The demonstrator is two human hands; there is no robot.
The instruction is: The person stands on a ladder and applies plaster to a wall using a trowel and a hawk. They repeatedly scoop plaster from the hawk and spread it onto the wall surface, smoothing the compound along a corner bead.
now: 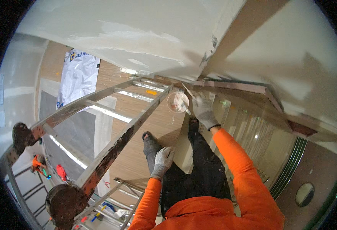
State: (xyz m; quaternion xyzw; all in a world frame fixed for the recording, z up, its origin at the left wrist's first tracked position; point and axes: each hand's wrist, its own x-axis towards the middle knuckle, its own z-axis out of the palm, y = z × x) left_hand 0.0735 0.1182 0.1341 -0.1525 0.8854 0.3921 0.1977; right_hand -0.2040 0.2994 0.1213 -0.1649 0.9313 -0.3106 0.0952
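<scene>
patched wall (137, 30); right hand (203, 109) (gloved) holds thin tool (188, 90).

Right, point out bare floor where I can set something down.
Bare wood-look floor shows between the near ladder's right rail and the left foot. It's crowded above that in the picture, where the bucket, right hand and ladder's far end bunch together.

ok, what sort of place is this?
Likely a building interior being finished or renovated: patched wall with uneven pale smears, metal ladder on the left, and tub with pale residue below the wall.
</scene>
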